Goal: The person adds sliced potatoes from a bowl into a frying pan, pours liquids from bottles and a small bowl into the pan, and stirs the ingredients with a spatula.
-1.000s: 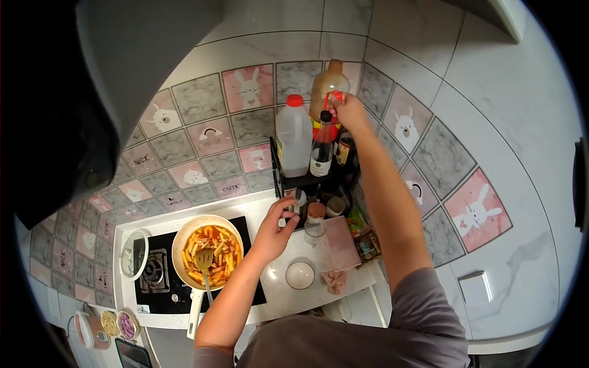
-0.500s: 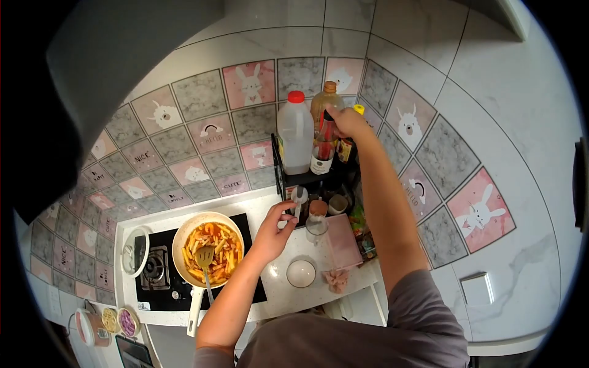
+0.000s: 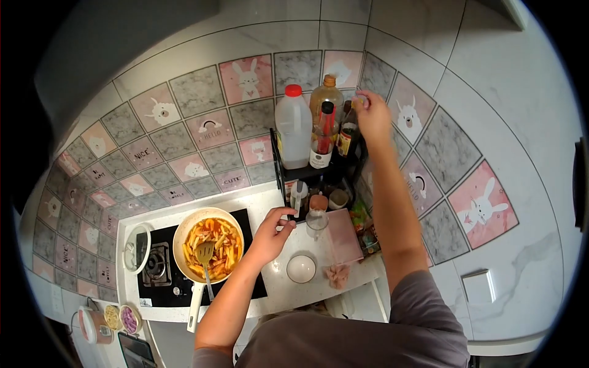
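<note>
My right hand (image 3: 373,116) is raised at the back of the black rack (image 3: 300,175), its fingers pinched on a yellow cap (image 3: 358,103). Just left of it stands a dark bottle with a yellow-red label (image 3: 347,136). Beside that are a black-capped sauce bottle (image 3: 321,144), a tall brown-capped bottle (image 3: 329,92) and a red-capped jug (image 3: 293,132). My left hand (image 3: 271,236) hovers over the counter, fingers loosely bent and apart with nothing between them, near a clear-lidded jar (image 3: 299,195) on the lower shelf.
A pan (image 3: 178,236) of saucy food holds a slotted spatula (image 3: 205,253) on the hob (image 3: 254,288). A glass lid (image 3: 137,248) lies left. On the counter are a white bowl (image 3: 301,268), a glass jar (image 3: 316,221), a pink box (image 3: 343,236) and a cloth (image 3: 337,276).
My right hand has moved from the tall bottle and black-capped bottle rightward to the yellow cap. The red item it held now shows at the black-capped bottle. My left hand has barely moved.
</note>
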